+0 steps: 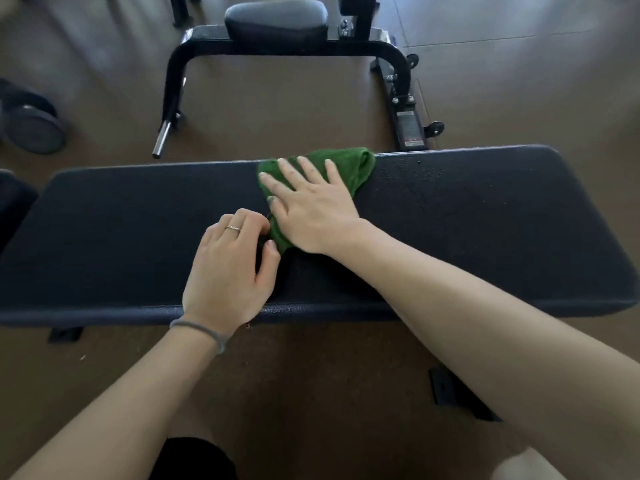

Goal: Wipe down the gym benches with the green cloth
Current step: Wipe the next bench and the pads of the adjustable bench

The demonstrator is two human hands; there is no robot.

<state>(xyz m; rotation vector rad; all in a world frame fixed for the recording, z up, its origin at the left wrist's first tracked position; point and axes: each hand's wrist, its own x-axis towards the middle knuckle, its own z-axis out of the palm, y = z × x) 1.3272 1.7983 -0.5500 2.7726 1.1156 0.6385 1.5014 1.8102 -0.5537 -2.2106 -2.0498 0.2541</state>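
Now my right hand (311,206) lies flat with spread fingers on the cloth (349,164) atop the bench (485,220), my left hand (230,261) pinching its near corner — pulling there could bunch it under my fingers.

Right hand (311,209) flat, palm down, fingers (287,171) straight and spread. Left hand (228,265) just beside it, fingers curled, thumb pinching. Both forearms extended forward.

Cloth (349,164) dark green. Bench pad (485,216) black, finely pebbled. Frame (277,46) behind glossy black. Floor (311,375) brown. Wristband (199,329) grey.
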